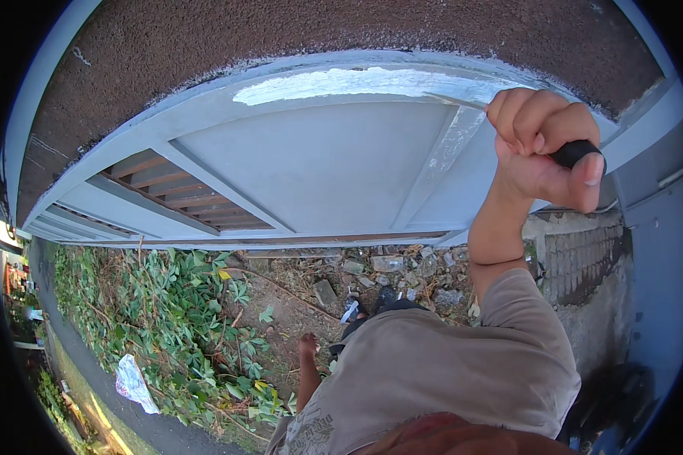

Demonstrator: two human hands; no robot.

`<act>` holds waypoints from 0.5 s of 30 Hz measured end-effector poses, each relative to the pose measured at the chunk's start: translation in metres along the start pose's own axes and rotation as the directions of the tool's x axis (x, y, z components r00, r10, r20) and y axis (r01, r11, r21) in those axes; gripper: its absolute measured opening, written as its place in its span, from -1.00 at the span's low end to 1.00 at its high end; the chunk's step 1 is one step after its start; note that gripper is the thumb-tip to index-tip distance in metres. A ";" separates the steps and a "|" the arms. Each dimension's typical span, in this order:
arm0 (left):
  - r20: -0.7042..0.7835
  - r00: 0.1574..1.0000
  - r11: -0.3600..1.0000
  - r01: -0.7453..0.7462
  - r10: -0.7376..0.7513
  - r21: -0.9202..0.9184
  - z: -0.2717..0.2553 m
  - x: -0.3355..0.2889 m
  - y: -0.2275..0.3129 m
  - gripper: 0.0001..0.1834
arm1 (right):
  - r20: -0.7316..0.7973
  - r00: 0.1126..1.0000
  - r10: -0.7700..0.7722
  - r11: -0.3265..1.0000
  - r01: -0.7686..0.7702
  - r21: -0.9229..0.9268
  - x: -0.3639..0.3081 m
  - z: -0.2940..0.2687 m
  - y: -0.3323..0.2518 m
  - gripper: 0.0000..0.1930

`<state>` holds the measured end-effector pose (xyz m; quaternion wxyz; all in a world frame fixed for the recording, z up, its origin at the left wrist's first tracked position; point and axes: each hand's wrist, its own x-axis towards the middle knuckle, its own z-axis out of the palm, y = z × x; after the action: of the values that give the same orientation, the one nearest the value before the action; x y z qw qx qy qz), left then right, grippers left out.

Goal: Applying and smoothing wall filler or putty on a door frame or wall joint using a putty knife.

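Observation:
Raised at the upper right, my right hand point(546, 140) is closed around the black handle point(573, 154) of what looks like a putty knife. Its thin metal blade point(455, 100) is seen nearly edge-on, and its tip touches or lies close to the right part of a fresh white patch point(341, 83). That patch runs along a grey-painted beam point(197, 117) under a rough brown wall. Low beside my body hangs my left hand point(309, 345), small in the view and away from the beam; its fingers are too small to make out.
Below the beam are pale grey panels point(319, 163) and a slatted opening point(171, 186). Rubble and stones point(387, 264) lie on the ground near my feet. Leafy plants point(182, 318) and a crumpled white sheet point(134, 383) are at left. A grey-blue door-like surface point(664, 265) stands right.

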<state>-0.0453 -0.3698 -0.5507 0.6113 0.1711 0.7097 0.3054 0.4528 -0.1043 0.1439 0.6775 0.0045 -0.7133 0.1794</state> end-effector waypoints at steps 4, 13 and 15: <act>-0.058 0.997 0.995 -0.048 0.053 0.086 0.018 -0.010 0.014 -0.73 | 0.085 0.996 -0.010 0.998 0.005 0.064 0.007 0.007 -0.029 -0.60; 0.043 0.999 1.000 -0.026 0.027 -0.003 0.032 0.018 0.000 -0.74 | 0.190 0.982 0.007 1.000 -0.007 0.002 0.018 -0.003 -0.036 -0.53; -0.054 0.974 0.933 -0.192 0.218 0.306 0.033 0.023 -0.012 -0.72 | 0.173 0.985 -0.015 0.997 0.003 0.071 0.017 -0.006 -0.046 -0.50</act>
<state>-0.0158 -0.3576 -0.5781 0.5116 0.3212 0.7519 0.2642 0.4690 -0.1414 0.1722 0.6130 0.0473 -0.7627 0.2006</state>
